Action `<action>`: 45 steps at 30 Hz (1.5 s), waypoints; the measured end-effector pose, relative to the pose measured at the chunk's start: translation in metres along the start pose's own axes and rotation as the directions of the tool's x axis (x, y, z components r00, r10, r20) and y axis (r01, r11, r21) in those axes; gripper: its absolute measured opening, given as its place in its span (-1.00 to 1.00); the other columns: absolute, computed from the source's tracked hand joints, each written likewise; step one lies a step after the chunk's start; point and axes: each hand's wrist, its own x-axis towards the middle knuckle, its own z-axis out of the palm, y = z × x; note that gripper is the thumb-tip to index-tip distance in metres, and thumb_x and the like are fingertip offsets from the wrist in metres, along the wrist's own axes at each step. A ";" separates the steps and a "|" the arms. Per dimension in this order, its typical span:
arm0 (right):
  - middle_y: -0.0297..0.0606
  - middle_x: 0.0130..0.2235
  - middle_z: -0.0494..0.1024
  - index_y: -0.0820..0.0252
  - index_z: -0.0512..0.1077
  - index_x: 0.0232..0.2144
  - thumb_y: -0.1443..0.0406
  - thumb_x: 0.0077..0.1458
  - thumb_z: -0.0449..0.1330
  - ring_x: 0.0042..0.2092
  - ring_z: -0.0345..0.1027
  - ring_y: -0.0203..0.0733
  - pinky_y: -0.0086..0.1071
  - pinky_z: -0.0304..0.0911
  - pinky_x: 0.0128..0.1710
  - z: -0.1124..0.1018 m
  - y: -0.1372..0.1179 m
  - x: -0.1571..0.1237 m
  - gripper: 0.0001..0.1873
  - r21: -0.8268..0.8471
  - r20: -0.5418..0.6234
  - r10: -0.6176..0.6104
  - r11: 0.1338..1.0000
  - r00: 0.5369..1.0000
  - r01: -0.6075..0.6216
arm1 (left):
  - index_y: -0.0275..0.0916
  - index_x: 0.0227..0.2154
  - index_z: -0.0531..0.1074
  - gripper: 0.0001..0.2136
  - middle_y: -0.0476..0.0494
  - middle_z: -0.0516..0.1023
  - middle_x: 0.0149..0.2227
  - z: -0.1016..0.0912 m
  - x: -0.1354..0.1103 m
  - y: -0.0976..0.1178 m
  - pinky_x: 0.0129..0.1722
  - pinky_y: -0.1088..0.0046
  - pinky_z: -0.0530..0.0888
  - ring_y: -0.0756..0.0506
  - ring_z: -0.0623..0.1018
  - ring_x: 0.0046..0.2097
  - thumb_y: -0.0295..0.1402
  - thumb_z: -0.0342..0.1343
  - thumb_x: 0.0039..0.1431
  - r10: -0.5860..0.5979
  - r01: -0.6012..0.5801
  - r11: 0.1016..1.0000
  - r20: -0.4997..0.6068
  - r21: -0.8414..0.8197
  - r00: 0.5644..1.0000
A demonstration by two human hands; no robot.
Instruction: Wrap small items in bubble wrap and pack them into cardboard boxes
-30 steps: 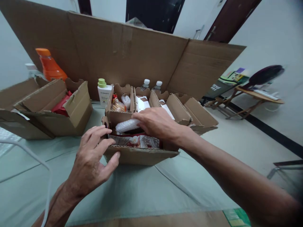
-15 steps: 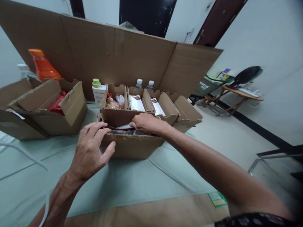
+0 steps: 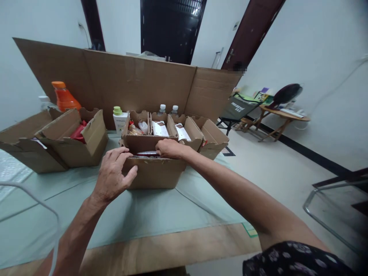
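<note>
My left hand [image 3: 113, 174] is at the left corner of the front cardboard box [image 3: 156, 174]. Its fingertips rest at the rim, and the thumb stands apart in front of the outer wall. My right hand [image 3: 169, 148] reaches into the same box from the right, its fingers closed and bent downward. They pinch the right end of a flat, shiny packet [image 3: 147, 153] with a dark red edge, which lies low inside. The fingertips and most of the box's contents are hidden by the front wall.
Behind stand cardboard compartments [image 3: 198, 132] with snack packets and white cartons [image 3: 160, 128]. Left are more boxes [image 3: 54, 153], one holding a red packet [image 3: 78, 132]. An orange bottle [image 3: 66, 97], a green-capped white bottle [image 3: 119, 119] and a tall cardboard panel [image 3: 138, 80] stand behind. A cable [image 3: 37, 197] hangs at left.
The head view has shifted, so more of the door and wall shows. My right hand stays in the front box at the packet, and my left hand remains at the box's left corner.
</note>
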 end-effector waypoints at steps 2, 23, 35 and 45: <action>-0.02 -0.10 0.70 0.28 0.63 -0.16 0.36 0.24 0.13 -0.09 0.59 -0.06 -0.39 0.30 -0.24 -0.007 0.006 -0.011 -0.72 0.007 -0.006 -0.013 1.000 1.000 0.013 | -0.31 -0.04 0.48 -0.70 -0.39 0.51 0.07 0.000 -0.001 0.000 0.16 -0.04 0.41 -0.36 0.47 0.12 -0.26 0.10 0.25 -0.011 0.011 1.000 0.001 -0.014 1.000; -0.05 -0.08 0.63 0.24 0.46 -0.03 0.12 0.14 0.17 -0.07 0.52 0.05 -0.15 0.44 -0.07 0.157 -0.033 -0.118 -0.58 0.862 -0.406 0.568 0.499 0.716 0.093 | -0.26 0.25 0.23 -0.31 -0.37 0.45 0.22 0.027 -0.079 0.024 0.32 0.04 0.31 -0.33 0.42 0.29 -0.09 0.24 0.09 -0.574 0.653 0.425 0.371 -0.627 0.730; -0.08 -0.08 0.64 0.20 0.50 0.00 0.13 0.15 0.21 -0.09 0.51 0.04 -0.13 0.46 -0.06 0.129 -0.108 -0.087 -0.59 0.804 -0.517 0.370 0.518 0.772 0.291 | -0.20 0.15 0.31 -0.34 -0.29 0.54 0.06 -0.071 -0.127 -0.005 0.24 -0.11 0.36 -0.36 0.52 0.15 -0.03 0.30 0.04 -0.801 0.742 0.455 0.138 -0.492 0.583; -0.02 0.08 0.59 0.15 0.45 0.11 0.00 0.23 0.18 0.09 0.47 0.17 -0.02 0.40 0.10 0.157 -0.095 -0.116 -0.48 0.789 -0.506 0.349 0.557 0.789 0.260 | -0.15 0.30 0.20 -0.33 -0.36 0.49 0.17 -0.049 -0.185 0.042 0.28 -0.12 0.33 -0.39 0.45 0.26 -0.04 0.19 0.18 -0.806 0.780 0.421 0.202 -0.463 0.556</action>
